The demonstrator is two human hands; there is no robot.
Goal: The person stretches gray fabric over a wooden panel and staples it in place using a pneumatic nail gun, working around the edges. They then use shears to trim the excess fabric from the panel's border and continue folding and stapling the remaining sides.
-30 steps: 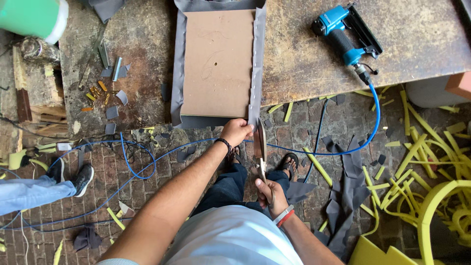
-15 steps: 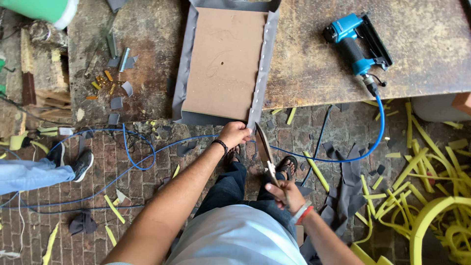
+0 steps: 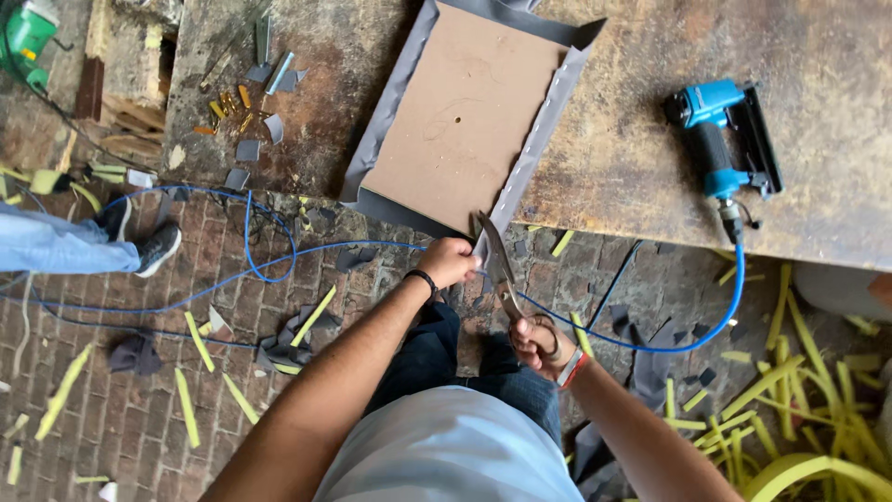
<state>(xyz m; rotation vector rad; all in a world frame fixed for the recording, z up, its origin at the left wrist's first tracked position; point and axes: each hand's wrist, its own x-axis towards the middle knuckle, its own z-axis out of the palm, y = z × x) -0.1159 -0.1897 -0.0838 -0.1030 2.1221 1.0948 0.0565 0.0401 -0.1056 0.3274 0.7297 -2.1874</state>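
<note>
The left hand (image 3: 449,262) is closed on the loose corner of the grey fabric sheet (image 3: 544,98), pinching it just below the edge of the worn wooden workbench (image 3: 641,186). The right hand (image 3: 539,346) is clamped around the handles of the metal scissors (image 3: 497,265), at about 5 o'clock from the left hand and a little apart from it. The scissor blades are parted and point up toward 11 o'clock, with the tips touching the fabric corner beside the left fingers. The fabric lies on the bench, folded up around a flat brown rectangular board (image 3: 465,116) that sits on it. At 3 o'clock from the board rests a blue pneumatic staple gun (image 3: 720,139), and its blue air hose (image 3: 650,346) hangs down to the brick floor (image 3: 111,390). Yellow foam strips (image 3: 799,409) lie on the floor at 4 o'clock.
</note>
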